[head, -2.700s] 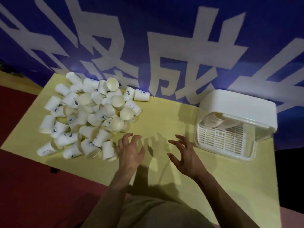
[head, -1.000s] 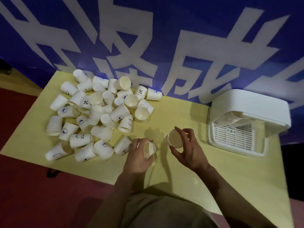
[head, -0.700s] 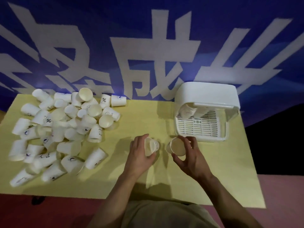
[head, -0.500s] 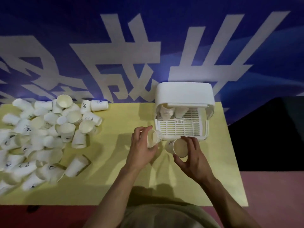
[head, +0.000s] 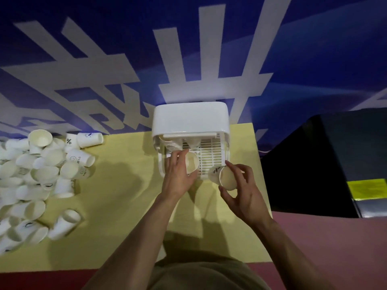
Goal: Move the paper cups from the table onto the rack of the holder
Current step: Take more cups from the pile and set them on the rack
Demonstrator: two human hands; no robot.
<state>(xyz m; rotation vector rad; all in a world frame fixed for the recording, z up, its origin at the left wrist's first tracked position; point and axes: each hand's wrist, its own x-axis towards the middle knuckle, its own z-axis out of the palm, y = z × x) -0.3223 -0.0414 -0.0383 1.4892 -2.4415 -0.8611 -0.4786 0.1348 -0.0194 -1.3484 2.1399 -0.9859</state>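
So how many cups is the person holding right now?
2. One cup is in the left hand, over the holder's rack. The other cup is in the right hand, just in front of the rack. No hidden ones show.

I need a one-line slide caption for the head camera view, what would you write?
Left hand brings a cup over the holder's rack; right hand holds a second cup at its front edge; cup pile waits left.

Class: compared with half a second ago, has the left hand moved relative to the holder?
Yes. The left hand, gripping a cup, has gone forward from the table in front of the holder to over its rack.
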